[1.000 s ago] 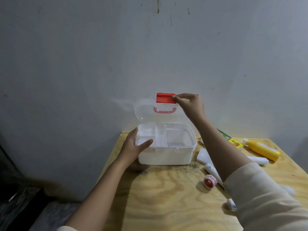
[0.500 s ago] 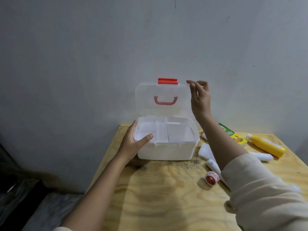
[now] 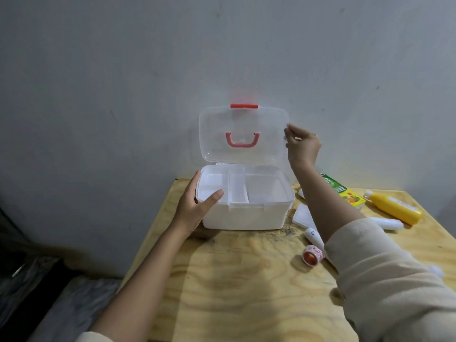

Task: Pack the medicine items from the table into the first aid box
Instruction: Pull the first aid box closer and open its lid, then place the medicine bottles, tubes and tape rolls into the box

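The white first aid box [image 3: 246, 217] stands open at the back of the wooden table. Its clear lid [image 3: 266, 141], with a red latch and pink handle, is upright against the wall. My left hand [image 3: 195, 208] grips the box's left wall, thumb over the rim. My right hand [image 3: 302, 146] pinches the lid's right edge. To the right of the box lie a green and yellow carton [image 3: 343, 191], a yellow bottle [image 3: 394, 209], a white tube [image 3: 387, 223], a flat white packet [image 3: 303, 214], a second white tube [image 3: 313, 236] and a red-centred tape roll [image 3: 312, 256].
The table [image 3: 234, 280] stands against a grey wall [image 3: 123, 95]. Its left edge runs diagonally, with dark floor and a grey fabric surface [image 3: 61, 304] below. A white tray with compartments sits inside the box. My right sleeve hides part of the items.
The lid has swung from half raised to fully upright against the wall. My right hand moved from the red latch down to the lid's right edge. The left hand stayed on the box.
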Demonstrator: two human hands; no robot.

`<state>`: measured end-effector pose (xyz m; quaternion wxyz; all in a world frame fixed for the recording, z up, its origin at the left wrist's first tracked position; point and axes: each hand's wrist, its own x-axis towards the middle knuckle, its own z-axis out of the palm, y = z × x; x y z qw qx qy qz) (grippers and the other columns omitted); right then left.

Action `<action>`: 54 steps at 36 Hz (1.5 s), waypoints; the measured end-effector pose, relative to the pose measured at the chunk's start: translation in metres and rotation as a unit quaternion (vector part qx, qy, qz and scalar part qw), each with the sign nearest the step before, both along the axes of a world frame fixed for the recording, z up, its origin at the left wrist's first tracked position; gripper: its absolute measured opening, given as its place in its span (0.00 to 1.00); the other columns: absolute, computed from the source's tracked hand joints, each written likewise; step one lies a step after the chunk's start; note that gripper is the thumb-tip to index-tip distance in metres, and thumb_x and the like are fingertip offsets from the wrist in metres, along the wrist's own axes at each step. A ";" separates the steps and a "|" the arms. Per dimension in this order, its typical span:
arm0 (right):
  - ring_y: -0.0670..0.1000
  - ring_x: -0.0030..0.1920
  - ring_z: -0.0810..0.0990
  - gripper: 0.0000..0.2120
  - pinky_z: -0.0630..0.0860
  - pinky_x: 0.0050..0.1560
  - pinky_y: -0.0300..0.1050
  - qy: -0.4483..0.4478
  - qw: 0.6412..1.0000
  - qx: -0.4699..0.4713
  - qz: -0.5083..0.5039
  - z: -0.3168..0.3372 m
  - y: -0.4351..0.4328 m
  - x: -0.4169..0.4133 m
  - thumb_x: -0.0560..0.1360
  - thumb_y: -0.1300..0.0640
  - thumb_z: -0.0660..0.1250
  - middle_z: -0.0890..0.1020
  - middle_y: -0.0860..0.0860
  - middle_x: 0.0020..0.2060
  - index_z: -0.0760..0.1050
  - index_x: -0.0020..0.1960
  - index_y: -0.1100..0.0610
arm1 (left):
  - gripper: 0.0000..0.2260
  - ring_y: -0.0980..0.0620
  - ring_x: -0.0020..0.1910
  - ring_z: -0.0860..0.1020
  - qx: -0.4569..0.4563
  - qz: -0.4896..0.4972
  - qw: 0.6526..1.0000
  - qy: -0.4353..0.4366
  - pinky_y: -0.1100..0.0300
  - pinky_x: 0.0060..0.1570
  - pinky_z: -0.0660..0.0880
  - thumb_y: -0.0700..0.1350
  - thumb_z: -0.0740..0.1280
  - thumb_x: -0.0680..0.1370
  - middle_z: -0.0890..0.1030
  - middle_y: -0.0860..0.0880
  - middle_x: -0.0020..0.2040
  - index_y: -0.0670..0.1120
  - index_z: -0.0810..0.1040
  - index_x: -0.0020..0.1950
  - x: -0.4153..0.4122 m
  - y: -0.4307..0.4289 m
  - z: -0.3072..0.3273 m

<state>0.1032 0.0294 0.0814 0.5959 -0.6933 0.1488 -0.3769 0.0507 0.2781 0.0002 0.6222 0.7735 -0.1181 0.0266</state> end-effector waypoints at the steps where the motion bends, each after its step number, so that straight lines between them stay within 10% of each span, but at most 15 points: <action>1: 0.49 0.44 0.80 0.12 0.79 0.57 0.54 0.011 1.000 0.002 0.003 -0.004 -0.002 0.001 0.73 0.59 0.69 0.85 0.58 0.48 0.80 0.55 0.60 | 0.37 0.64 0.72 0.59 0.001 -0.002 1.000 0.000 0.66 0.65 0.58 0.52 0.71 0.75 0.60 0.56 0.78 0.50 0.57 0.79 -0.001 0.000 0.001; 6: 0.49 0.43 0.80 0.12 0.79 0.57 0.54 0.034 0.999 0.014 0.015 -0.015 -0.006 0.000 0.72 0.60 0.69 0.82 0.53 0.41 0.80 0.55 0.60 | 0.51 0.65 0.70 0.57 0.012 -0.006 1.000 0.008 0.65 0.66 0.58 0.67 0.69 0.60 0.61 0.60 0.74 0.52 0.55 0.79 -0.008 -0.002 0.006; 16: 0.49 0.48 0.80 0.15 0.75 0.54 0.39 0.060 0.994 -0.081 0.034 -0.013 -0.007 -0.017 0.76 0.60 0.64 0.83 0.58 0.53 0.76 0.61 0.61 | 0.51 0.56 0.76 0.60 0.005 -0.009 1.000 0.003 0.61 0.70 0.61 0.65 0.70 0.59 0.62 0.54 0.77 0.50 0.58 0.78 -0.012 -0.001 0.006; 28: 0.53 0.61 0.78 0.18 0.72 0.63 0.45 0.131 0.978 -0.154 0.048 -0.021 -0.042 -0.060 0.75 0.57 0.65 0.80 0.57 0.58 0.74 0.63 0.60 | 0.44 0.58 0.76 0.59 -0.016 -0.003 1.000 -0.009 0.62 0.70 0.59 0.57 0.74 0.69 0.61 0.54 0.78 0.49 0.57 0.79 -0.019 -0.007 0.001; 39: 0.64 0.63 0.70 0.31 0.71 0.62 0.56 0.398 0.875 -0.271 -0.045 -0.077 -0.109 -0.108 0.69 0.49 0.70 0.72 0.63 0.62 0.66 0.67 0.61 | 0.38 0.58 0.74 0.60 0.022 0.031 0.999 -0.033 0.62 0.68 0.60 0.50 0.73 0.73 0.61 0.53 0.77 0.48 0.57 0.79 -0.019 -0.010 -0.001; 54: 0.51 0.51 0.74 0.28 0.72 0.48 0.46 0.132 0.989 -0.068 -0.027 -0.037 -0.087 -0.128 0.68 0.51 0.73 0.76 0.57 0.58 0.69 0.64 0.60 | 0.42 0.57 0.70 0.67 0.063 -0.010 0.998 -0.015 0.57 0.67 0.66 0.60 0.78 0.64 0.69 0.60 0.70 0.54 0.65 0.73 -0.015 -0.005 0.011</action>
